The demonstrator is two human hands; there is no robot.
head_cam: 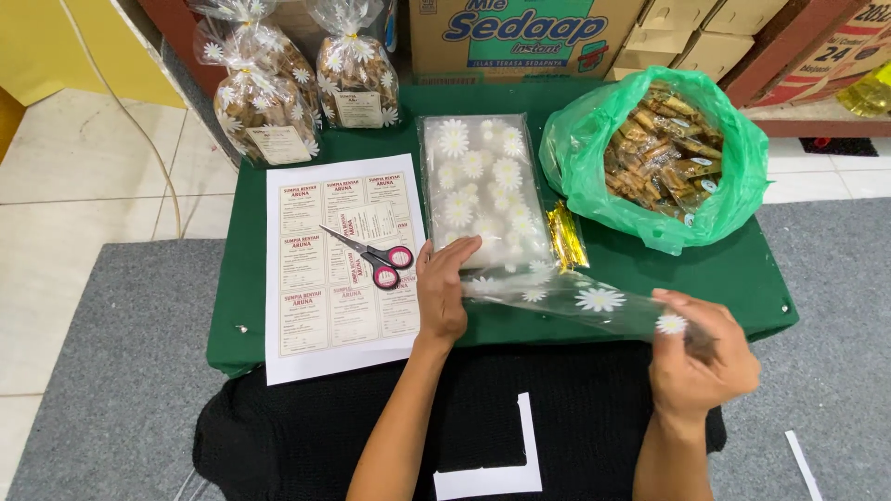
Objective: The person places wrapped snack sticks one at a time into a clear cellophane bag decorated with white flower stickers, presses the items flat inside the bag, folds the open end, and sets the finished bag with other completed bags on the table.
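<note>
While the left hand (442, 289) lies flat with fingers together on the near end of a stack of clear bags (483, 190) printed with white daisies, the right hand (698, 357) pinches the far end of a single daisy bag (575, 299) between thumb and fingertips. That one bag stretches across the front edge of the green table (724, 269), from under the left hand's fingers to the right hand, which hovers just off the table's near corner above the person's black-clad lap.

Just right of the stack lies a small bundle of gold twist ties (565, 236), touching the stack's edge. Beyond it, an open green plastic bag (594, 167) holds a heap of brown snack pieces (661, 153). Left of the working hand, a white sheet of labels (316, 306) covers that side of the table, with a pair of scissors (375, 253) with pink-and-black handles lying open across it, handles pointing toward the left hand. At the table's far left stand three filled daisy bags (278, 88), each tied at the top and bearing a label. Cardboard boxes (520, 37) line the back. A scrap of white paper (497, 464) rests on the lap, and grey carpet (111, 371) spreads on both sides.
</note>
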